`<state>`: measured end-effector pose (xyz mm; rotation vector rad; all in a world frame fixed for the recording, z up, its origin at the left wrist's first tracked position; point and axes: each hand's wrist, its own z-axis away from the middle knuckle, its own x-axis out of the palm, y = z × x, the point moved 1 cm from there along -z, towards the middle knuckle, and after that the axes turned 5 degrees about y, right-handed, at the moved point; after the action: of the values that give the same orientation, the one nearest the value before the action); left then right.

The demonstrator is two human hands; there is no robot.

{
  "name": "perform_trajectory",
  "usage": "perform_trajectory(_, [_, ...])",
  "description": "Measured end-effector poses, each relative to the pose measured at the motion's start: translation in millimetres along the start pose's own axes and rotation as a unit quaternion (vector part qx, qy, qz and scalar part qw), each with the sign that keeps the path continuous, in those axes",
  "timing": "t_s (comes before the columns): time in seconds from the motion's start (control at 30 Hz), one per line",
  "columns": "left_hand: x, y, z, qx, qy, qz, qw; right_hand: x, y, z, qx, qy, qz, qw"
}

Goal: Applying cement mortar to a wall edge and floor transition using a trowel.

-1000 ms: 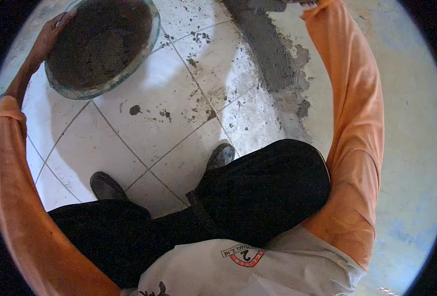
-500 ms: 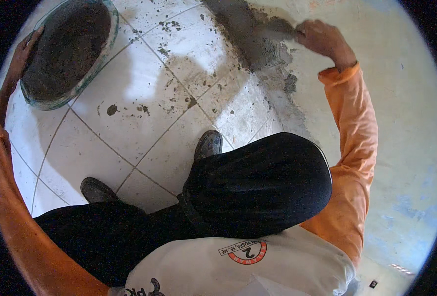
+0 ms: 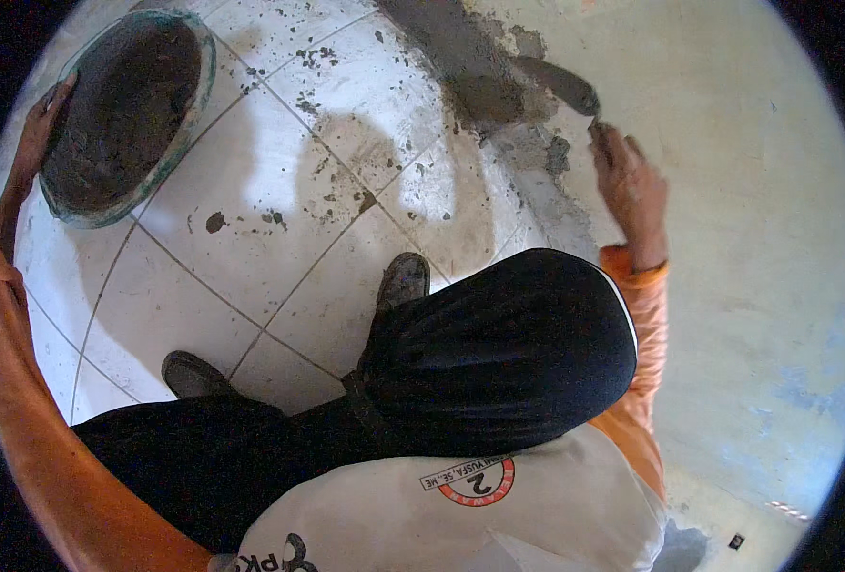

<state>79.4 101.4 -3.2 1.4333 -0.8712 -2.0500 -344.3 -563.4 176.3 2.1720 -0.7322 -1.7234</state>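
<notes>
My right hand grips a trowel by its handle, and the dark blade lies near the wet mortar along the base of the wall. At the far left, my left hand holds the rim of a green-edged oval basin. Dark grey mortar coats the inside of that basin. My left thumb and part of the fingers show at its edge; the rest is hidden.
White floor tiles carry scattered mortar crumbs and a larger lump. A pale wall rises on the right. My bent knee and two dark shoes occupy the near floor.
My right hand has come nearer to me and turned, with the trowel blade now plainly visible. The basin and my left hand have shifted slightly in the picture.
</notes>
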Motion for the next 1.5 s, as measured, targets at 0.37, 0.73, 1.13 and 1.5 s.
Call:
perform_trajectory(0.37, [8, -13, -10, -0.003, 0.014, -0.023, 1.000, 73, -32, 90, 0.251, 0.065, -0.255, 0.932])
perform_trajectory(0.73, [3, -15, -1, 0.032, 0.027, -0.006, 0.999, 117, -73, 122, 0.296, 0.128, -0.238, 0.916])
perform_trajectory(1.13, [10, 16, 24, 0.013, 0.028, 0.014, 0.999, 141, -114, 105, 0.361, 0.233, -0.354, 0.831])
perform_trajectory(1.5, [19, 27, 16, -0.014, 0.009, 0.015, 1.000, 219, -199, 5, 0.209, -0.007, -0.310, 0.928])
